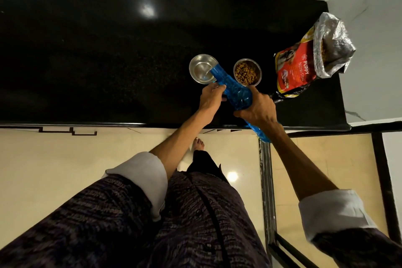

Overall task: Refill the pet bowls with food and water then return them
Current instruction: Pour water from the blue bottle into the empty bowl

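Black polished stone counter (108, 50) carries a round steel water bowl (201, 67); a tilted blue ribbed plastic bottle (235, 91) pours in, seemingly water. Left hand (211, 98) and right hand (258, 109) both grip it. At 3 o'clock: steel bowl of brown kibble (247, 72), then red puppy-food bag (304, 59).

dim indoor | glare on counter (148, 10) | wide-angle edge distortion
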`<state>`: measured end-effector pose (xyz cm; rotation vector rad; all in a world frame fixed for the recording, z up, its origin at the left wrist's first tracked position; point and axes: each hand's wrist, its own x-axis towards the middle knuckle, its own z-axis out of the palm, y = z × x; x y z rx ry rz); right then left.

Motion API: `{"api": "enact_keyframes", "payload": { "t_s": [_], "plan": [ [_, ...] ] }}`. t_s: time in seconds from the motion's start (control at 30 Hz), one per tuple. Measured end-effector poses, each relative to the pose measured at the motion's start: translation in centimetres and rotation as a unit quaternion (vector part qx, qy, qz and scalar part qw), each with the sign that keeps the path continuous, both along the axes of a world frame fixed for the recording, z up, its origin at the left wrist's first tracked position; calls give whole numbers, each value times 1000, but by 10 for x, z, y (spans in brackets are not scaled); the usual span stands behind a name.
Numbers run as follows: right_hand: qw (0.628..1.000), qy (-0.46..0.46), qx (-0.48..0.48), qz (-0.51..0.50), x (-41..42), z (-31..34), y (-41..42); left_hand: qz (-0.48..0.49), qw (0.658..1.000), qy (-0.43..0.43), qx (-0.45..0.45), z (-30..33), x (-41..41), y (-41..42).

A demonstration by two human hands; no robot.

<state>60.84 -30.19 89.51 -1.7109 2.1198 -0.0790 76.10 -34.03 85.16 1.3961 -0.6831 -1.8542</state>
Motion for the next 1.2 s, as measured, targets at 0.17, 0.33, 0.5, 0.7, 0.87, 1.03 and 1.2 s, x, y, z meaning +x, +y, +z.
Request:
{"api": "enact_keyframes", "payload": {
  "t_s": [0.17,0.33,0.5,0.7,0.87,1.03,1.2],
  "plan": [
    [1000,-9,3,2,-1,-3,0,4,1000,1,6,0,0,0],
    [1000,-10,9,-1,0,-4,0,6,1000,-2,9,-1,0,0],
    [1000,-10,11,-1,-1,-5,0,11,1000,-1,7,-1,0,0],
    [1000,-13,11,1,-3,-7,0,14,1000,0,7,-3,-2,1],
    [1000,-9,13,1,-5,-7,0,10,1000,-3,10,-3,-4,1],
    [1000,-6,13,1,-6,-7,-1,7,1000,2,8,-1,-5,1],
    [1000,-1,17,2,-7,-6,-2,6,1000,7,7,1,-5,1]
  ]
}}
